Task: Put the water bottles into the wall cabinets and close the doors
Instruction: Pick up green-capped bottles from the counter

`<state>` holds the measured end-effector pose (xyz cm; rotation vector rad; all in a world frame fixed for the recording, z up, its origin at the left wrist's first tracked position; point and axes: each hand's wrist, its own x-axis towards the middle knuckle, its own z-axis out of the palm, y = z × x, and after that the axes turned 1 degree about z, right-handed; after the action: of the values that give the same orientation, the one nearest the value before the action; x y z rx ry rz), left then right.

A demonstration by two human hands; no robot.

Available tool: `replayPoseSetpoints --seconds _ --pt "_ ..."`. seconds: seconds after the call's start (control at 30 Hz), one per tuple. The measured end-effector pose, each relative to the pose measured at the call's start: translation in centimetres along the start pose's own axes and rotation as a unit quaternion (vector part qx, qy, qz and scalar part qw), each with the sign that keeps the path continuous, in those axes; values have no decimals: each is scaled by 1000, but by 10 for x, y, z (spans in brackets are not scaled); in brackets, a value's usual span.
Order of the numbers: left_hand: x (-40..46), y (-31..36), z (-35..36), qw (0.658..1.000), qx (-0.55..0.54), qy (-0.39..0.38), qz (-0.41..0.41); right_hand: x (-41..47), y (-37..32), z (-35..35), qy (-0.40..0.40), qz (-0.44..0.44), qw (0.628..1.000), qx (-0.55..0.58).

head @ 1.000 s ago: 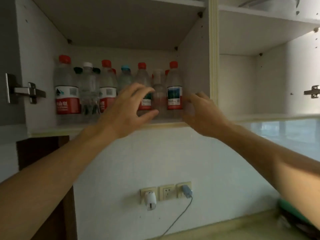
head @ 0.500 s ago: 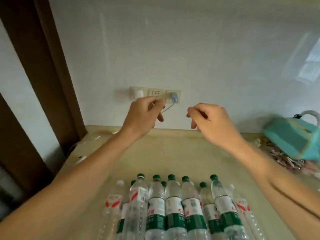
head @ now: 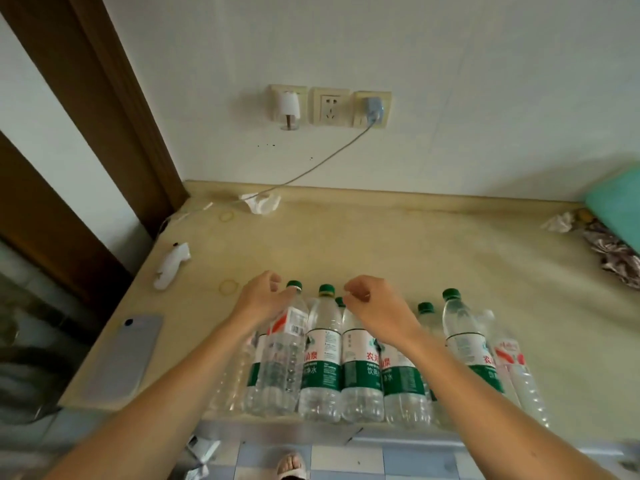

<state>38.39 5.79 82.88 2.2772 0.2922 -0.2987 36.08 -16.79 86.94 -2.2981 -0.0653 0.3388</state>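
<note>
Your left hand (head: 263, 303) has a loose, half-curled grip touching the red-label bottle (head: 285, 355) just below it, standing upright on the surface (head: 381, 244). Right hand (head: 375, 306) hovers curled and empty over the green-label bottles (head: 360, 368).

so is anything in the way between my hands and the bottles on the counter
Nothing visible. The left hand is already at the neck of the red-labelled bottle, and the right hand hovers over the green-labelled bottles. The cabinet is out of view.
</note>
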Motion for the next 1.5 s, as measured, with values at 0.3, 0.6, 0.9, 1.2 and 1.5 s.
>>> replayPoseSetpoints --seconds 0.3,0.6,0.9,1.2,1.5 --pt "22 -23 -5 990 -30 -141 7 66 -17 40 -36 39 989 -136" --pt "41 -29 -19 972 -67 -223 40 96 -18 49 -95 97 965 -224" --pt "66 0 -62 956 -183 -203 108 95 -64 -33 12 9 995 99" --pt "76 53 -69 944 -137 104 282 101 -62 -45 176 -88 976 92" --pt "99 29 -29 951 -61 143 268 132 -36 -20 232 -58 970 33"
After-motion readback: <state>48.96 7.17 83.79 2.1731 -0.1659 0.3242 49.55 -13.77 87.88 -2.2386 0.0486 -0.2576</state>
